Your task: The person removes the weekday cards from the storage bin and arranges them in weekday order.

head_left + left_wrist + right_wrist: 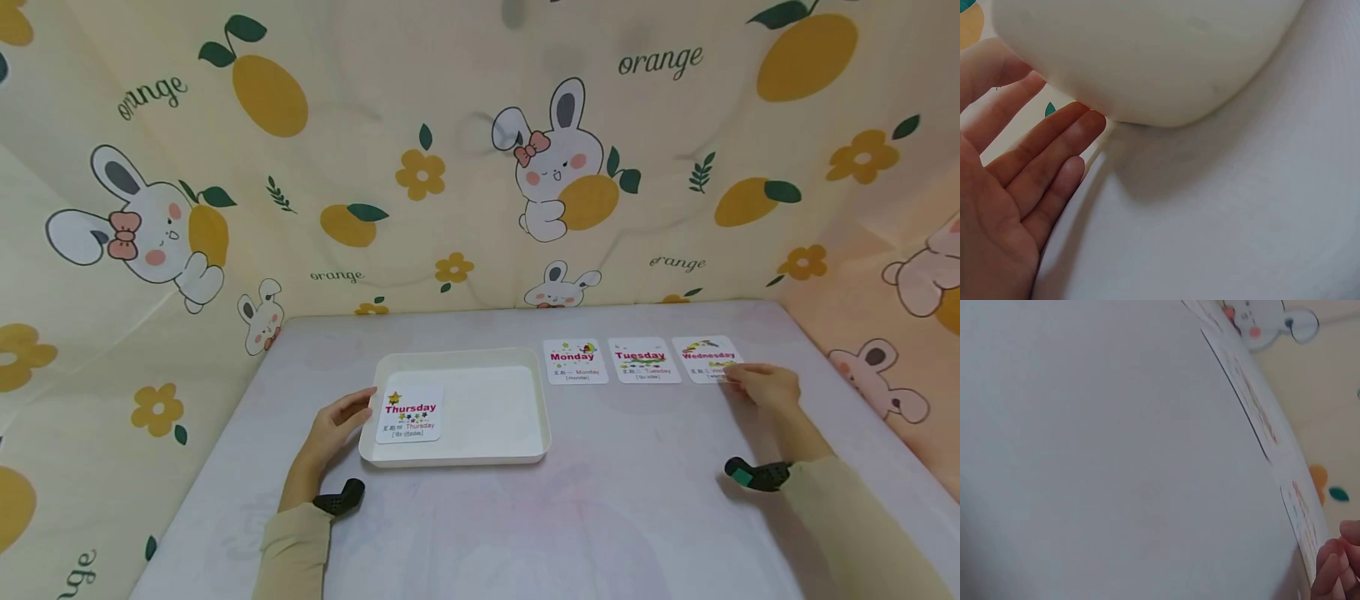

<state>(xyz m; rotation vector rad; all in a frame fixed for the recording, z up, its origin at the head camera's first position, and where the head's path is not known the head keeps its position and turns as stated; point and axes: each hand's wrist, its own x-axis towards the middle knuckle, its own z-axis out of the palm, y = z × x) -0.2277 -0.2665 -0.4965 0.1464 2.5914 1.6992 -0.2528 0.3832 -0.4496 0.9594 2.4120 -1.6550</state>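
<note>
My left hand [333,429] touches the left edge of a white rectangular tray [495,458], its fingers fairly straight. Up close in the left wrist view, the fingertips of the left hand [1029,181] meet the tray's outer side [1147,69]. A Thursday card [410,415] lies flat in the tray's left part. At the right end of a row on the table, my right hand [772,392] pinches the lower right corner of the Wednesday card [705,354], covering part of its print. Only the bunched fingertips of the right hand [1338,565] show in the right wrist view.
A Monday card [575,367] and a Tuesday card [644,367] lie left of the Wednesday card, along the back of the pale table [585,517]. Behind it hangs a cloth [450,75] printed with rabbits and oranges.
</note>
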